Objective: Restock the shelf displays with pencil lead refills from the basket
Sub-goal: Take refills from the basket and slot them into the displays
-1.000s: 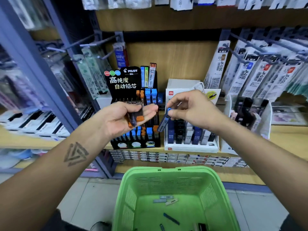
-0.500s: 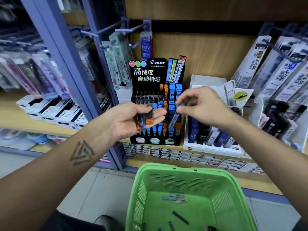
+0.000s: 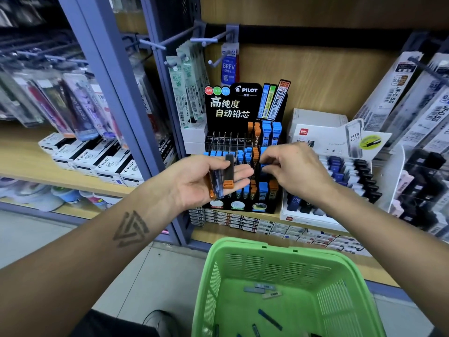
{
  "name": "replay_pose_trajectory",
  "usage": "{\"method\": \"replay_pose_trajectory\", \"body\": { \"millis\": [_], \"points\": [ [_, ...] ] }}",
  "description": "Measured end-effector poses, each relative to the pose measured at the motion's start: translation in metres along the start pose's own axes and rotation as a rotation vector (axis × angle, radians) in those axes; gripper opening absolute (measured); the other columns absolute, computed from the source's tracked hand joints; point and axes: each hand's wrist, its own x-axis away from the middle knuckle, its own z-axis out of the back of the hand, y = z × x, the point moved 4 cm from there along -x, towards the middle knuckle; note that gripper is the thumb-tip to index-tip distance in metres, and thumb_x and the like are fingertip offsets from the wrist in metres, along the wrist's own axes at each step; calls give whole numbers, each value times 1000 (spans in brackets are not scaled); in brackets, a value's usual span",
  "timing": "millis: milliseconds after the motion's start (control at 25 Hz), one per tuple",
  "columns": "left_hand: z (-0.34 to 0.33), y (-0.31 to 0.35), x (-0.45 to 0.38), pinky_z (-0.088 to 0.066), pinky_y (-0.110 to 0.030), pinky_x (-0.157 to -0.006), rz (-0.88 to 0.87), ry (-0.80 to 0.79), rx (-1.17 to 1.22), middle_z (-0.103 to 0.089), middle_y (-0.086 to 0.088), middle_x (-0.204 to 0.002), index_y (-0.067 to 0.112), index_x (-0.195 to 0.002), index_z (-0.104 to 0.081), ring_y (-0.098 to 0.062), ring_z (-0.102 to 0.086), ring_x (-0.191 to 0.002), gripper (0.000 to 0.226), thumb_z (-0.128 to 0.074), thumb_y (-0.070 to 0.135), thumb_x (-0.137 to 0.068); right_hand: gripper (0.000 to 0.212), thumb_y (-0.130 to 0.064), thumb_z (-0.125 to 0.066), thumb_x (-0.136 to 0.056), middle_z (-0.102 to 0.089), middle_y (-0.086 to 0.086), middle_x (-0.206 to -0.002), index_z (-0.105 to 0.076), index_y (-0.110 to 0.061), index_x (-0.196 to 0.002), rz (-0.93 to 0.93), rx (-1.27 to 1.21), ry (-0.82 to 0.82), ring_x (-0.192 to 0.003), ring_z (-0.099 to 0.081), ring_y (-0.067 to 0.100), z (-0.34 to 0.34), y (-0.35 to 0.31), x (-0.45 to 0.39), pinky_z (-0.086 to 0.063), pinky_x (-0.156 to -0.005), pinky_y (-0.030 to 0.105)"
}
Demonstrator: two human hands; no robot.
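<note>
The left hand (image 3: 206, 176), palm up with fingers loosely curled, holds a few slim dark orange-capped lead refill cases (image 3: 224, 176) before the black tiered Pilot display rack (image 3: 243, 132) on the wooden shelf (image 3: 24, 159), while the right hand (image 3: 291, 171) pinches a blue-capped refill (image 3: 263, 165) at the rack's slots above the green plastic basket (image 3: 279, 271).

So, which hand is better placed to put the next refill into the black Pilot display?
Probably the right hand: it is already at the Pilot display slots. The left hand holds the spare refills on its palm.
</note>
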Motion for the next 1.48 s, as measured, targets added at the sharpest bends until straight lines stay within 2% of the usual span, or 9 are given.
{"method": "replay_pose_trajectory", "body": {
  "millis": [240, 480, 600, 720, 880, 1000, 1120, 1240, 1480],
  "points": [
    [4, 1, 3, -58, -54, -80, 5, -2, 6, -70, -28, -110, -7, -130, -50, -37, -72, -99, 30, -41, -4, -101, 10, -21, -78, -85, -75, -6, -88, -76, -26, -94, -30, 16, -85, -88, -68, 18, -3, 1, 2, -56, -80, 38],
    [0, -4, 4, -56, -47, -91, 17, -11, -33, -71, -25, -111, -9, -127, -51, -34, -71, -103, 28, -39, -2, -102, 26, -17, -55, -94, -69, 0, -107, -73, -24, -112, 73, 222, -223, -106, -58, 22, -25, 0, 7, -53, -87, 41],
    [1, -4, 2, -56, -46, -92, 9, 11, -28, -71, -26, -110, -9, -126, -51, -34, -71, -104, 27, -40, 0, -103, 35, -4, -53, -88, -68, -3, -112, -71, -16, -115, 172, 136, -96, -107, -59, 20, -9, -10, 7, -52, -91, 41],
    [-1, -4, -2, -62, -39, -77, -7, 26, -49, -73, -22, -101, -8, -119, -57, -30, -74, -90, 24, -43, 3, -103, 35, -2, -63, -82, -63, -2, -113, -65, -13, -116, 397, -84, -33, -105, -58, 18, 5, -34, 15, -49, -92, 35],
    [-12, -8, -4, -62, -36, -60, -5, 53, -75, -69, -19, -84, -7, -109, -61, -26, -70, -74, 21, -45, 6, -103, 20, -15, -71, -90, -67, 2, -109, -68, -8, -108, 541, -25, 28, -99, -64, 23, 4, -43, 23, -52, -84, 43],
    [-16, -10, -4, -62, -44, -69, 18, -7, -34, -71, -28, -105, -7, -122, -57, -32, -74, -87, 26, -42, 3, -104, 14, -12, -67, -94, -73, 1, -98, -73, -7, -105, 318, -265, 206, -90, -67, 13, 29, -23, 17, -54, -84, 36],
    [-13, -10, -6, -53, -22, -46, 31, 9, -46, -72, -18, -85, -6, -115, -54, -16, -63, -54, 17, -46, 2, -101, 16, -13, -69, -93, -72, -4, -92, -72, -16, -108, 28, -344, 258, -87, -65, 6, 44, 8, 14, -53, -85, 32],
    [-12, -10, -7, -40, -19, -44, 37, 21, -43, -64, -14, -74, 2, -105, -51, -12, -49, -50, 10, -47, 2, -97, 12, -15, -70, -92, -72, -7, -89, -70, -18, -104, -1, -291, 182, -85, -66, 7, 35, 20, 18, -55, -83, 36],
    [-14, -9, 0, -59, -33, -71, 2, -10, 34, -70, -26, -93, -11, -118, -55, -28, -68, -79, 35, -45, -5, -85, 9, -12, -71, -89, -70, -2, -88, -70, -15, -98, 65, -83, 92, -81, -64, 17, 11, 20, 21, -56, -77, 41]
  ]
}}
